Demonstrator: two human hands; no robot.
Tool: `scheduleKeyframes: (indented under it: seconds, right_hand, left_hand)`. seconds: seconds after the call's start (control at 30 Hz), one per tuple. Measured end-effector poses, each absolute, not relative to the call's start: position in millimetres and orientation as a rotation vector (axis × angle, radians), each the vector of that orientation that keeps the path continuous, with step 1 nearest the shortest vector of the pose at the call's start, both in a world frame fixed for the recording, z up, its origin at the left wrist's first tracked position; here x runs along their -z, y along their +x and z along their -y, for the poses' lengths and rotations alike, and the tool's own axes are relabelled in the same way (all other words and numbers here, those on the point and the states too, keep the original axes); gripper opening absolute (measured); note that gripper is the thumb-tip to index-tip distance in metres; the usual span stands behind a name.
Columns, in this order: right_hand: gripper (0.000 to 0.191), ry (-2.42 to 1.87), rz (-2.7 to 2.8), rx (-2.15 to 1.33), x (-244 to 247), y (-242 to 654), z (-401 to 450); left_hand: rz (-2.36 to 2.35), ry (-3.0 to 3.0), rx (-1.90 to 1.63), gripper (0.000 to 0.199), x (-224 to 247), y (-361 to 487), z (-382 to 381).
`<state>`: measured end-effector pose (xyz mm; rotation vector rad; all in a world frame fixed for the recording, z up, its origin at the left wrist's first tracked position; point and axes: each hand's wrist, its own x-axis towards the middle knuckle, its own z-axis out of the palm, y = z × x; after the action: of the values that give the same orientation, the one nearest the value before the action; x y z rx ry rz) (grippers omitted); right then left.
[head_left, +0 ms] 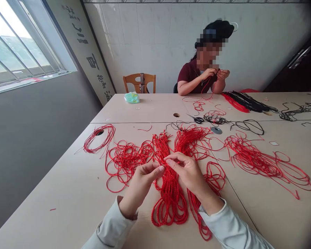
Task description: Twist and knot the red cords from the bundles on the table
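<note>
A thick hank of twisted red cord [169,197] lies lengthwise on the pale table [64,193] in front of me. My left hand [141,186] and my right hand [185,171] meet over its upper part, their fingertips pinching strands. A second hank [190,140] runs beside it towards the far side and passes under my right hand. Loose tangled red loops [123,166] spread to my left, and a larger tangle [261,164] lies to my right. Light sleeves [111,228] cover both my forearms.
Across the table, a seated co-worker [200,77] holds red cord at chest height. Scissors [196,119], a grey disc [216,130], black cord [248,127] and a red-and-black bundle [245,102] lie on the far side. A plastic bag [131,97] sits at the far edge.
</note>
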<state>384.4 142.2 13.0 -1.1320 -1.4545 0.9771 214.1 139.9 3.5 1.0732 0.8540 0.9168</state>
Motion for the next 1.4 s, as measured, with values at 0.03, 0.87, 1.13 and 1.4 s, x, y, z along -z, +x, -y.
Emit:
scheduleKeyframes:
  seconds: [0.03,0.87,1.13,1.4]
  right_hand:
    - [0.014,-1.135,1.462,-0.971,-14.1,384.1,-141.7]
    - [0.008,-1.137,1.597,-0.705,-16.7,373.5,-131.4]
    - [0.011,-0.947,1.008,-1.269,-9.2,372.2,-135.1]
    - [0.025,-0.906,1.054,-1.468,-9.6,363.4,-128.7]
  left_hand:
    - [-0.845,1.091,-0.898,0.020,-3.8,214.6,-139.6]
    - [-0.938,1.076,-1.078,0.024,-5.7,221.0,-133.5]
    - [-0.932,0.994,-1.142,0.022,-3.1,223.9,-134.2]
    - [-0.972,1.008,-1.272,0.019,-11.4,224.2,-135.9]
